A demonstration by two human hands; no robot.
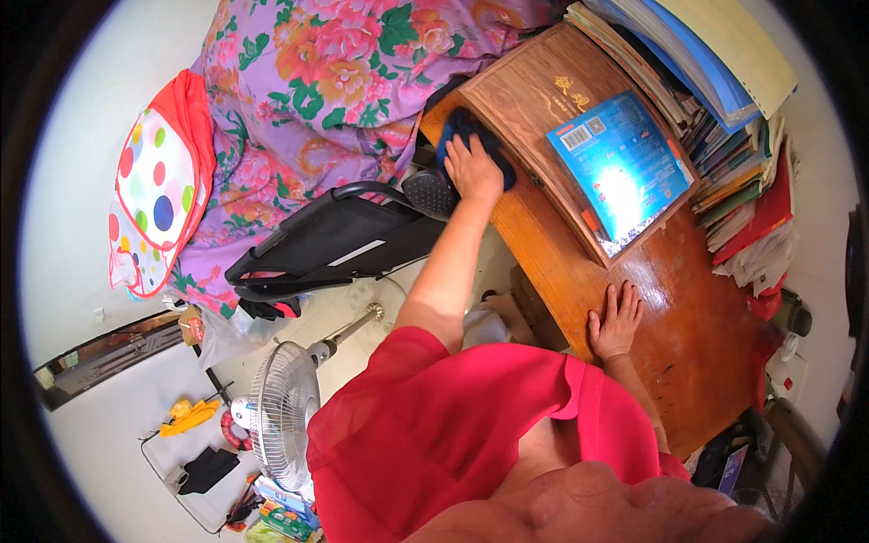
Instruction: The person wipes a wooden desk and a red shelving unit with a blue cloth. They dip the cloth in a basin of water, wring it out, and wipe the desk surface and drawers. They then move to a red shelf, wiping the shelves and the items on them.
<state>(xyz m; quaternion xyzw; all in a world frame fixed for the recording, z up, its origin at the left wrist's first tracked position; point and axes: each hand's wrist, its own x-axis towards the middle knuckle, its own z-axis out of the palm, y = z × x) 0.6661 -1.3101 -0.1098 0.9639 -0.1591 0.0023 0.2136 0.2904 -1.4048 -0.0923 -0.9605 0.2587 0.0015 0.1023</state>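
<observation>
My left hand [475, 168] is laid over a bunched dark blue cloth [506, 173], pressing it at the far left part of the wooden desk [686, 326]. The hand covers much of the cloth. Right beside the cloth lies a brown wooden box [523, 88] with gold lettering. A glossy blue book [611, 156], its cover catching glare, rests on the box lid. Palm down on the bare desktop near the front edge is my right hand [618, 326], its fingers slightly apart and holding nothing.
Stacked books and papers [743, 170] and blue folders [699, 61] line the desk's far right side. A black chair [339, 237] stands left of the desk, before a floral cloth [326, 81]. A fan [285, 414] is close to my left side.
</observation>
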